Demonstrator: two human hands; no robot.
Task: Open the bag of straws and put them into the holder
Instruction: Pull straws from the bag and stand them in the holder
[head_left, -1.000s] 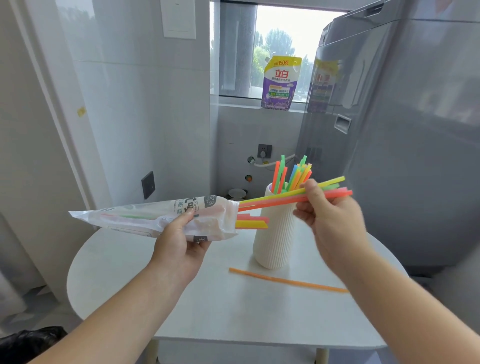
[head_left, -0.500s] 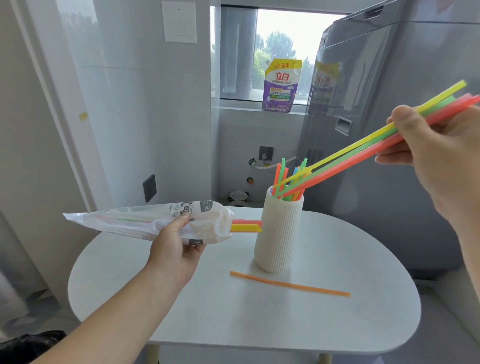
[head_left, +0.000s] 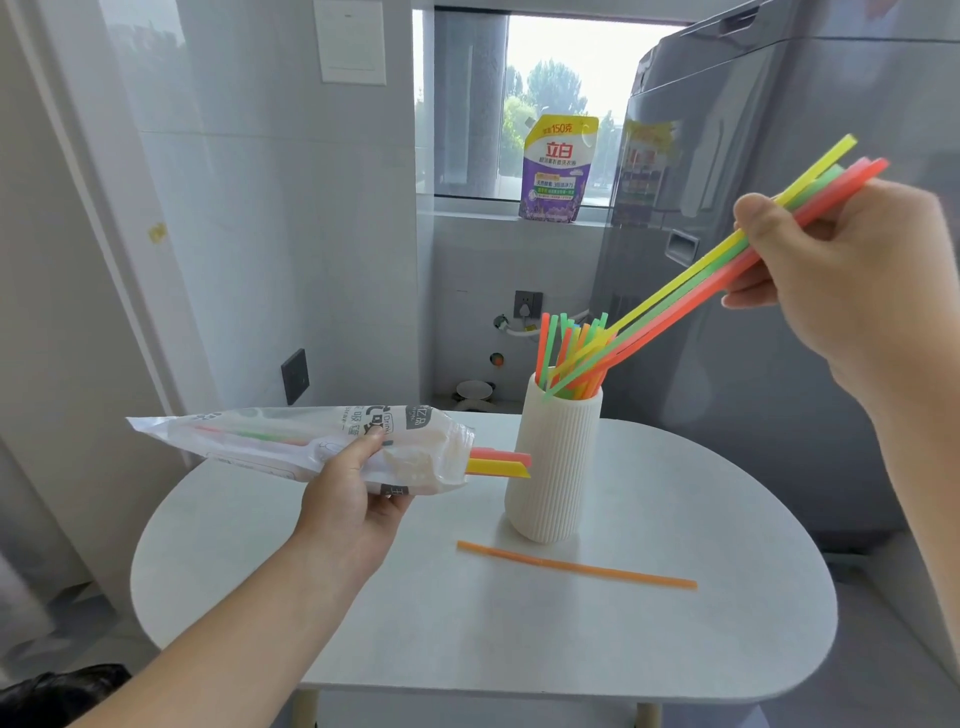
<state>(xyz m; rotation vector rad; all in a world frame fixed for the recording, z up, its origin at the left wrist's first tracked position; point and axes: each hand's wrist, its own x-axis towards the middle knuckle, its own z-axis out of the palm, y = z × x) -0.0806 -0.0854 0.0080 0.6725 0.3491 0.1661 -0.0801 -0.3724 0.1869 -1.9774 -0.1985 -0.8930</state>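
Your left hand (head_left: 353, 499) gripped the bag (head_left: 291, 441) near its middle, level above the table (head_left: 675, 649), mouth facing the holder (head_left: 558, 467). Pink and yellow tips (head_left: 498, 462) stuck out of the mouth, just beside the holder's wall. Your right hand (head_left: 841, 280), raised at right, pinched a bundle (head_left: 691, 291) of yellow, green and pink straws slanting down; its lower ends met the holder's rim among the straws (head_left: 566, 348) standing inside. One orange straw (head_left: 571, 564) lay flat on the table before the holder.
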